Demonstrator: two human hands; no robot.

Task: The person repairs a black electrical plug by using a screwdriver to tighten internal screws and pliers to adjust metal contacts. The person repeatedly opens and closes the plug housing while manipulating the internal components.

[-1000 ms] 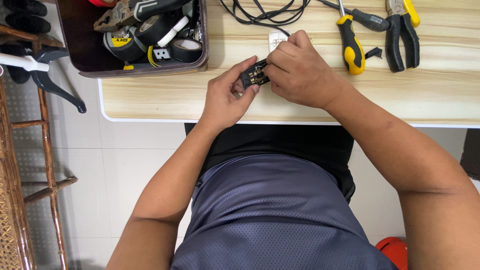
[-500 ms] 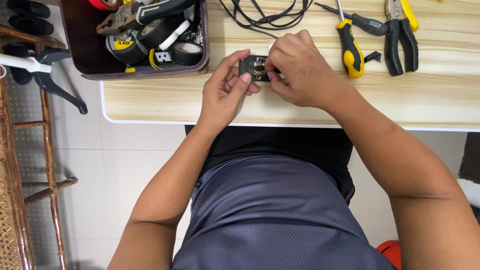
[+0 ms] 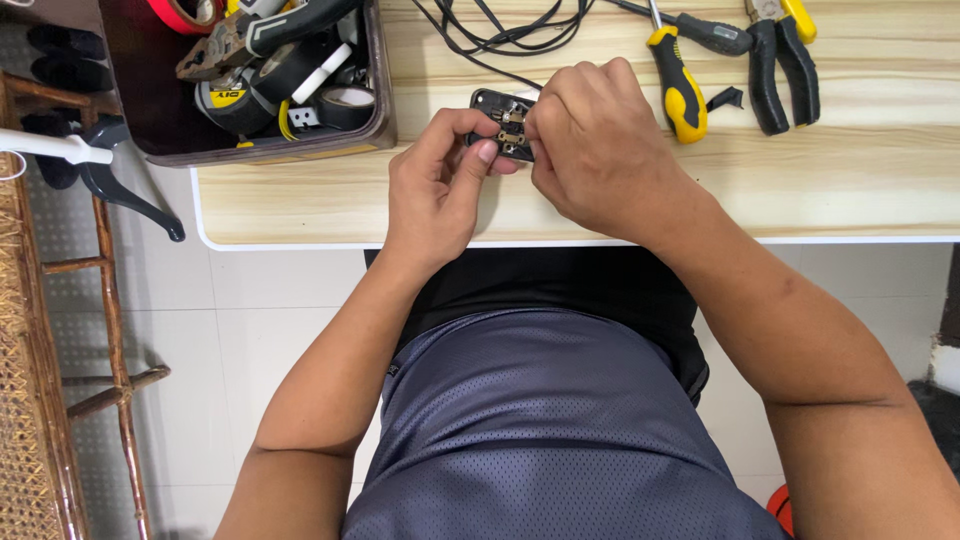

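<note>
A small black electrical part (image 3: 503, 122) with brass contacts on its open face is held just above the light wooden table (image 3: 820, 190). My left hand (image 3: 440, 185) pinches its near edge with thumb and fingers. From the right, my right hand (image 3: 600, 145) closes over it and hides that end; the fingertips press at the contacts. A black cable (image 3: 500, 30) loops on the table behind the part.
A dark tray (image 3: 270, 150) at the left holds tape rolls, a tape measure and pliers. A yellow-handled screwdriver (image 3: 678, 85), black pliers (image 3: 780, 60) and a small black piece (image 3: 727, 98) lie at the right. A wooden rack (image 3: 100, 300) stands left of the table.
Both hands have carried the black part a little farther onto the table, away from its near edge, and the part has turned slightly between the fingers.
</note>
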